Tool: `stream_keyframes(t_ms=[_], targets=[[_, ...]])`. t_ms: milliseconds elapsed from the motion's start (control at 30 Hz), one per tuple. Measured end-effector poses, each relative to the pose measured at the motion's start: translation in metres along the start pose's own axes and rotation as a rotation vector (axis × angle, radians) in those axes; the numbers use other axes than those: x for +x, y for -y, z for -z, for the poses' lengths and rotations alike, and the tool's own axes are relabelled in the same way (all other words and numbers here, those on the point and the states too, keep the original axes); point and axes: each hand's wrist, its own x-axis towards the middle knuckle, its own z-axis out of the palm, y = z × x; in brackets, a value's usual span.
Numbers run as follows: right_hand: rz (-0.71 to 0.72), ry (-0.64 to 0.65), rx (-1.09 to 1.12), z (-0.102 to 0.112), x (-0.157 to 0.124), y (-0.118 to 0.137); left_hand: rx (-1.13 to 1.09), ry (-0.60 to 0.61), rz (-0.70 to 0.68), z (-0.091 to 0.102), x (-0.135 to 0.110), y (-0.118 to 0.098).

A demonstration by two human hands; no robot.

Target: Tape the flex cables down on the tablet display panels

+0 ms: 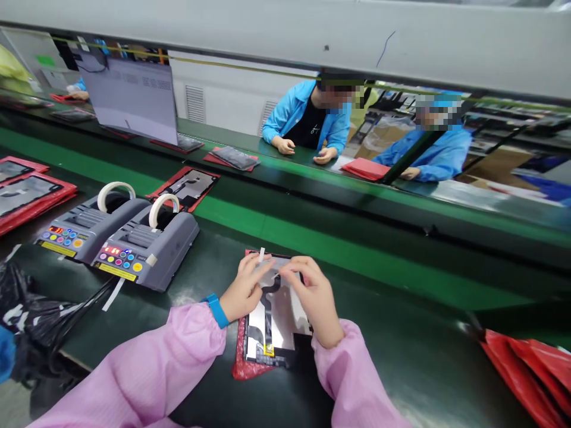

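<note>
A flat display panel (285, 321) with a silvery back lies on a red bubble-wrap bag (243, 362) in front of me. A black flex cable (268, 318) runs down it to a yellow-marked connector (268, 349). My left hand (244, 288) rests on the panel's upper left, fingers stretched out. Beside those fingertips a white strip of tape (262, 254) sticks up. Over the upper middle, near the cable's top end, my right hand (314, 294) has thumb and index finger pinched on what looks like a small pale strip of tape (275, 275).
Two grey tape dispensers (147, 244) with white rolls stand to the left, a tape strip (113, 294) hanging from one. More panels on red bags (29, 193) lie farther left. Red bags (530, 368) are at right. Co-workers in blue (307, 119) sit across the bench.
</note>
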Motion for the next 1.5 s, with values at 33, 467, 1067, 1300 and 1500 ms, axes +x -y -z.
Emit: stream_keyframes(t_ms=[33, 467, 1067, 1300, 1500], targets=[[-0.044, -0.031, 0.055, 0.005, 0.0, 0.0, 0.024, 0.002, 0.003, 0.002, -0.001, -0.001], [-0.31, 0.309, -0.075, -0.003, -0.011, -0.046, 0.499, 0.45, -0.089, 0.026, -0.047, -0.017], [-0.237, 0.435, -0.408, -0.031, -0.02, -0.037, 0.53, 0.454, -0.076, 0.026, -0.049, -0.017], [-0.218, 0.447, -0.446, -0.031, -0.021, -0.034, 0.527, 0.457, -0.07, 0.026, -0.049, -0.019], [-0.175, 0.442, -0.474, -0.031, -0.025, -0.038, 0.507, 0.47, -0.019, 0.034, -0.046, -0.013]])
